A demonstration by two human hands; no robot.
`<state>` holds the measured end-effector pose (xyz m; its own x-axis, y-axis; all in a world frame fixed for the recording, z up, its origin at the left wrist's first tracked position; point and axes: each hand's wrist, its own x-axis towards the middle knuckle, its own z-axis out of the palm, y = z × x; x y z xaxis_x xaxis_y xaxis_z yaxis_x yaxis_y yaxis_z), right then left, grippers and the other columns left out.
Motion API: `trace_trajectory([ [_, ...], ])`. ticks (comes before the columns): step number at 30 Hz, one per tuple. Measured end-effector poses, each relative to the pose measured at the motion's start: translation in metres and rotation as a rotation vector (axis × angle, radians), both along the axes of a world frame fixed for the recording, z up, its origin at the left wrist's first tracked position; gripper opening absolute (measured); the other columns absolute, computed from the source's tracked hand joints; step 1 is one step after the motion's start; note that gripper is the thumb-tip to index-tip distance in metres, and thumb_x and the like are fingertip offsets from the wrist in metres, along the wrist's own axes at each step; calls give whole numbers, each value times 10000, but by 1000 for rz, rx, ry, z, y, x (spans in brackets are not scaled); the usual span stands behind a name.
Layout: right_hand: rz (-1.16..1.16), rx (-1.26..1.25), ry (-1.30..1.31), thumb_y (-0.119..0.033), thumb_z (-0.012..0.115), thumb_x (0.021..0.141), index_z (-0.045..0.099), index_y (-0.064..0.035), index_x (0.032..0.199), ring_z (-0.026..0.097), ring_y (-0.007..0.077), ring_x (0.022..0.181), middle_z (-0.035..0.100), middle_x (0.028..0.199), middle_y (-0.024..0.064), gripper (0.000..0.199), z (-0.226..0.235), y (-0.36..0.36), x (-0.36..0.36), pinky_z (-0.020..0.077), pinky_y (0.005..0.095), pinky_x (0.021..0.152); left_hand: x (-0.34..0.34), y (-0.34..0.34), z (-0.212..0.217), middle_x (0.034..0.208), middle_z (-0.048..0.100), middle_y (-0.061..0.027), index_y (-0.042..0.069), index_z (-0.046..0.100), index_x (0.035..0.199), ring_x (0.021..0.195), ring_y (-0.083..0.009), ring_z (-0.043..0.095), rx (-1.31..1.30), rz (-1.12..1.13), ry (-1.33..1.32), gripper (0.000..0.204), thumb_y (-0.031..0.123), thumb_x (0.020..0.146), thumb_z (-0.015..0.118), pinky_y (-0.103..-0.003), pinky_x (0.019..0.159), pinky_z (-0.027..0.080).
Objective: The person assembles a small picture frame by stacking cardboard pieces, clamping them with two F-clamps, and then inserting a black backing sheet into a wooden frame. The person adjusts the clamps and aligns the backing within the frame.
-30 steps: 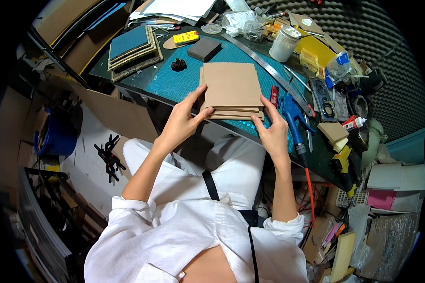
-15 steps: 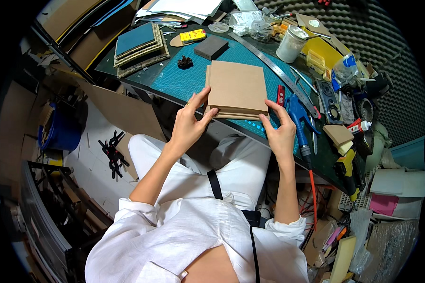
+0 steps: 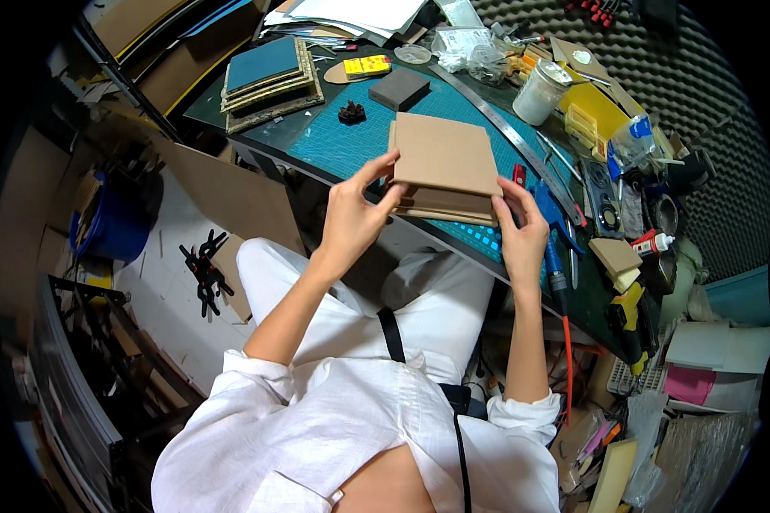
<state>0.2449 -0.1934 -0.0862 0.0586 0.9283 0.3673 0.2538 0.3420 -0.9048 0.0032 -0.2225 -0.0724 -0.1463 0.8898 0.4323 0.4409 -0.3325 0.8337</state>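
A square brown fibreboard panel (image 3: 447,154) is gripped at its near corners between my two hands. My left hand (image 3: 357,209) pinches the left corner with thumb and fingers. At the right corner, my right hand (image 3: 522,229) has its thumb and fingers closed on the panel. Its near edge is lifted, and a dark gap shows beneath it. Under it lie similar fibreboard pieces (image 3: 445,217) at the edge of the teal cutting mat (image 3: 321,145). How the panel's far side rests is hidden.
Right of the panel lie a blue glue gun (image 3: 552,214) with an orange cord and a steel ruler (image 3: 513,132). Beyond are a dark grey block (image 3: 399,90), a small black lump (image 3: 351,112), a jar of white material (image 3: 541,94) and stacked boards (image 3: 265,68).
The panel's near edge has risen from the pieces below, widening the gap. Both hands have risen with it. The whole view has shifted slightly.
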Motion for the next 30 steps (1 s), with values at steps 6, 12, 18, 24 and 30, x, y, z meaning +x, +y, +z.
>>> trace_trajectory([
  [6, -21, 49, -11, -93, 684, 911, 683, -26, 1168, 679, 180, 1019, 721, 1090, 110, 265, 5, 0, -2, 515, 304, 904, -2, 0, 5, 1084, 737, -141, 66, 625, 1311, 986, -145, 697, 14, 16, 114, 459, 141, 870, 732, -278, 797, 525],
  [12, -76, 106, -268, -90, 691, 887, 684, -24, 1098, 694, 240, 984, 717, 1056, 119, 221, 0, -15, -1, 522, 335, 890, 1, -13, -11, 1169, 703, -166, 61, 596, 1344, 1040, -208, 695, -20, 13, 161, 512, 169, 866, 742, -301, 819, 518],
  [18, -45, 108, -218, -30, 675, 863, 654, -18, 1120, 684, 250, 1025, 712, 1073, 127, 258, -4, -15, 2, 513, 349, 925, 3, -15, -1, 1178, 703, -159, 67, 581, 1362, 1128, -211, 663, -100, -15, 21, 557, 130, 838, 761, -336, 961, 484],
  [24, 15, 40, -111, 11, 686, 832, 636, -7, 1139, 673, 232, 1055, 710, 1087, 129, 312, -7, -9, 8, 495, 349, 956, 2, -9, -15, 1149, 717, -145, 26, 592, 1330, 1097, -217, 683, -33, -8, 24, 540, 105, 821, 754, -323, 933, 507],
  [30, 44, 32, -82, 6, 695, 824, 638, -11, 1146, 671, 220, 1052, 712, 1077, 121, 327, -10, -8, 11, 487, 332, 963, -1, -4, -23, 1156, 718, -134, 13, 596, 1323, 1100, -188, 675, -81, -43, -92, 544, 107, 816, 769, -319, 956, 497],
])
